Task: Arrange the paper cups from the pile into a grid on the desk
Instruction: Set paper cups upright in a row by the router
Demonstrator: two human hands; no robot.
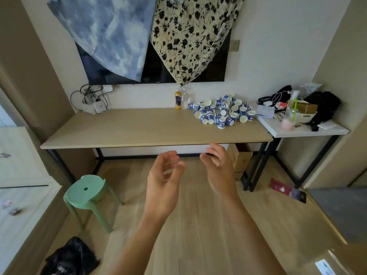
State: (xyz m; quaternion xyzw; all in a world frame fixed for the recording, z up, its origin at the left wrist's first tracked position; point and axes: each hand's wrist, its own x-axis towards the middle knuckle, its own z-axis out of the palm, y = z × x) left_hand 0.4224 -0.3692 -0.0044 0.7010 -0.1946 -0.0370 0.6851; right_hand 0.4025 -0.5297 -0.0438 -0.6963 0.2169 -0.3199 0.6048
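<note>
1. Paper cups [223,112]: blue-and-white, heaped in a loose pile at the far right end of the table [149,126]. Some are seen standing, some tipped on their sides.
2. Left grip [162,181]: held in the air short of the table's near edge, above the floor. The fingers are loosely curled and spread from the thumb; nothing is held.
3. Right grip [218,167]: held just beside the left, slightly nearer the table edge. The fingers are relaxed and lightly bent; nothing is held. Both grips are well apart from the pile.
4. An orange bottle [178,100] and a clear bottle [184,101] are noted standing just left of the pile, against the wall.
5. A cluttered white side table [297,132] is set against the right end.
6. A green stool [85,191] is seen on the floor, front left.
</note>
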